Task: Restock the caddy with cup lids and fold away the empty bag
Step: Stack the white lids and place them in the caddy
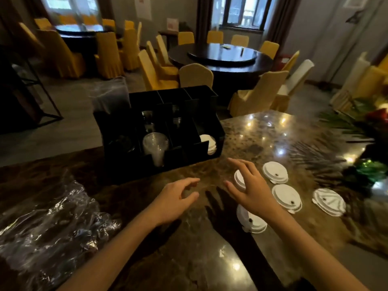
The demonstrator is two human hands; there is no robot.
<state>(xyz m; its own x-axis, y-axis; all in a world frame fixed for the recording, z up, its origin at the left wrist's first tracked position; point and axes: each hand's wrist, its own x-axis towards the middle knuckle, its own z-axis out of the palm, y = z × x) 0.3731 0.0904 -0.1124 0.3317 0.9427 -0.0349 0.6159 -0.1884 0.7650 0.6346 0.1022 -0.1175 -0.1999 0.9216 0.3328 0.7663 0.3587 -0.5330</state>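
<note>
My right hand [249,185] hovers, fingers spread, over white cup lids [286,197] scattered right of the black caddy [159,131]; left hand [178,197] loosely curled, empty. I'd stack lids squarely first.

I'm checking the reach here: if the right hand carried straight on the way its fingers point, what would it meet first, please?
Probably the black caddy, at its right compartment, where white lids already sit. The right hand hovers over a loose lid; depth is unclear.

both hands [178,196] [247,185] empty, fingers spread
</note>
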